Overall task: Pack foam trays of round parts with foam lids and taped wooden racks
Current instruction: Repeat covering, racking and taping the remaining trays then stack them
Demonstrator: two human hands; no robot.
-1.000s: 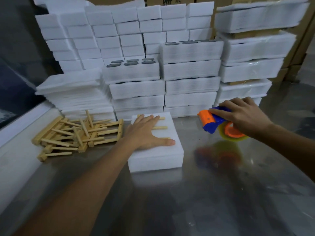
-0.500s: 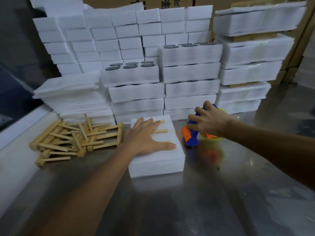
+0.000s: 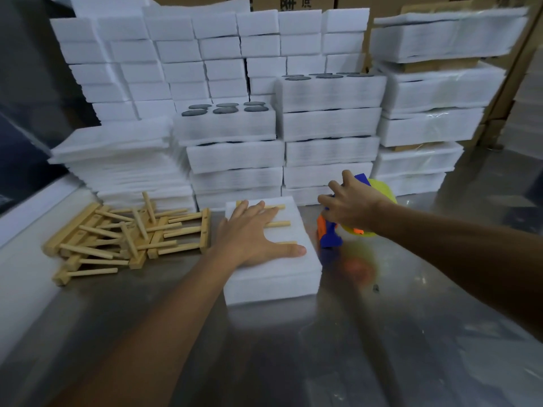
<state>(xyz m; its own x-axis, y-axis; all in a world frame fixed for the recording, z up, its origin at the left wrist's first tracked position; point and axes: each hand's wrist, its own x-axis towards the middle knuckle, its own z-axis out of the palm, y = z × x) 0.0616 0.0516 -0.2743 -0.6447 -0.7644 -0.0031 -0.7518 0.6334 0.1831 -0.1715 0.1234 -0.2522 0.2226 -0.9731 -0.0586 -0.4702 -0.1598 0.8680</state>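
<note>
My left hand (image 3: 258, 233) lies flat with fingers spread on a wooden rack (image 3: 277, 224), pressing it down on top of the white foam pack (image 3: 273, 277) in the middle of the table (image 3: 293, 362). That grip is loose and open, palm down, thumb stretched toward the pack's right edge; three wooden pegs of the rack stick out from under my fingers toward the right.

My right hand (image 3: 351, 205) has its grip clamped round the tape dispenser (image 3: 330, 235), fingers curled over the blue handle. The dispenser sits just beside the pack's right side, its orange and blue nose pointing down at the table and the yellow-green tape roll (image 3: 379, 192) behind my knuckles. I can't tell whether the nose touches the foam; there's some blur there.

Left of the pack lies a loose heap of spare wooden racks (image 3: 126, 236), pegs crossing every which way, close to the white ledge (image 3: 26, 218).

Behind it all, against the back, stand stacks of foam trays (image 3: 235, 155). The top tray of the stack straight ahead shows dark round parts (image 3: 226, 108) in its pockets, and so does the taller stack to its right. Thin foam lids (image 3: 117, 160) are piled on the left, film-wrapped bundles (image 3: 426, 127) on the right, cardboard boxes (image 3: 293, 2) behind them.
</note>
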